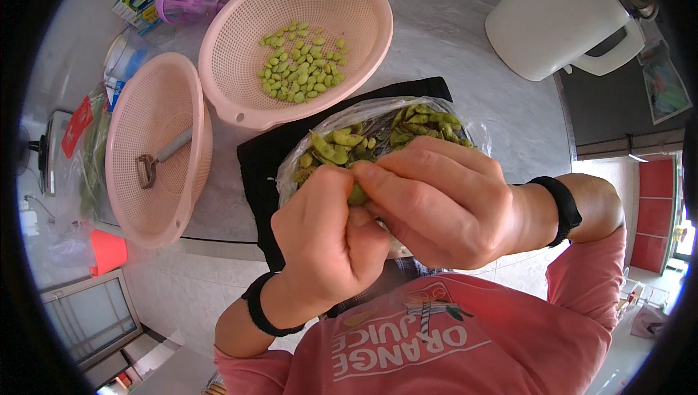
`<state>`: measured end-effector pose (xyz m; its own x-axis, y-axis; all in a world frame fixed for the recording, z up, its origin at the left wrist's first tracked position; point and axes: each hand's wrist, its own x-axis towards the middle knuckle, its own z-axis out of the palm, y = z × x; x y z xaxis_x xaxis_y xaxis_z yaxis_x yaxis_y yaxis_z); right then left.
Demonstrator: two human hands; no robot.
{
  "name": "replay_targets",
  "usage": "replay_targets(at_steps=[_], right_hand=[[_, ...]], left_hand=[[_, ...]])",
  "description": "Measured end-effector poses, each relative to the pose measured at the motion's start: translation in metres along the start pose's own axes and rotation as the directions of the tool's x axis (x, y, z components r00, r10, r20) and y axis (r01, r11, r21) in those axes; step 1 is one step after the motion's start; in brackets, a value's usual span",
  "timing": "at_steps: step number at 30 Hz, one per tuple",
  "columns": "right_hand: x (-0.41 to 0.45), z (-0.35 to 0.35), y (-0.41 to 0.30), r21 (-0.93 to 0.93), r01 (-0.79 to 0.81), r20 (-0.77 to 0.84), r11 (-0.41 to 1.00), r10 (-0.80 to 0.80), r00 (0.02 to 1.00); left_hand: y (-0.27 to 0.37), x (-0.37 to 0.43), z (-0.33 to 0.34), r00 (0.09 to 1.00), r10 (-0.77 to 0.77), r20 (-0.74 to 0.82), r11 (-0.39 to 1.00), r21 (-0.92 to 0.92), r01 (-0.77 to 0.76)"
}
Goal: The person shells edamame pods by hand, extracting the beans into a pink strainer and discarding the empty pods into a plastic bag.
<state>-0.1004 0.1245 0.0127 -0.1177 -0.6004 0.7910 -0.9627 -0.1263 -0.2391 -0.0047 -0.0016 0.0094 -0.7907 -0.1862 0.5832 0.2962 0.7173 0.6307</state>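
Pinched between both hands is a green bean pod (pixel 358 195), mostly covered by my fingers. My left hand (pixel 327 231) grips it from the left with the fingers curled in. From the other side my right hand (pixel 447 204) holds it between thumb and fingertips. Just beyond the hands lies a clear plastic bag (pixel 376 105) with many green pods (pixel 338 144) in it, some browned. The bag rests on a black cloth (pixel 262 171). Farther back, shelled green beans (pixel 305 65) lie in a pink plastic colander (pixel 234 51).
On the left a second pink colander (pixel 125 149) holds a peeler (pixel 163 158). Behind it are a clear jar (pixel 128 57) and a purple-lidded cup (pixel 191 0). A white electric kettle (pixel 556 19) stands back right. The grey countertop's (pixel 523 117) edge runs along the right.
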Motion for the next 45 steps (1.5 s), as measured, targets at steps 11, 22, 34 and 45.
replay_targets(at_steps=[11, 22, 34, 45], right_hand=[[0.011, -0.006, 0.0, 0.353, -0.359, 0.141, 0.864, 0.331, 0.933], [0.023, -0.012, 0.006, 0.408, -0.88, 0.56, 0.244, 0.695, 0.452], [0.022, -0.01, 0.018, 0.432, -0.902, 0.64, 0.017, 0.699, 0.32], [0.035, -0.011, 0.027, 0.479, -0.875, 0.65, -0.063, 0.695, 0.306]], left_hand=[[0.005, 0.016, -0.014, 0.787, -0.492, 0.372, 0.474, -0.644, 0.6], [-0.007, 0.022, -0.011, 0.726, -0.459, 0.512, 0.394, -0.615, 0.683], [-0.012, 0.021, -0.009, 0.71, -0.492, 0.503, 0.472, -0.531, 0.704], [-0.013, 0.031, -0.014, 0.784, -0.417, 0.459, 0.577, -0.533, 0.619]])
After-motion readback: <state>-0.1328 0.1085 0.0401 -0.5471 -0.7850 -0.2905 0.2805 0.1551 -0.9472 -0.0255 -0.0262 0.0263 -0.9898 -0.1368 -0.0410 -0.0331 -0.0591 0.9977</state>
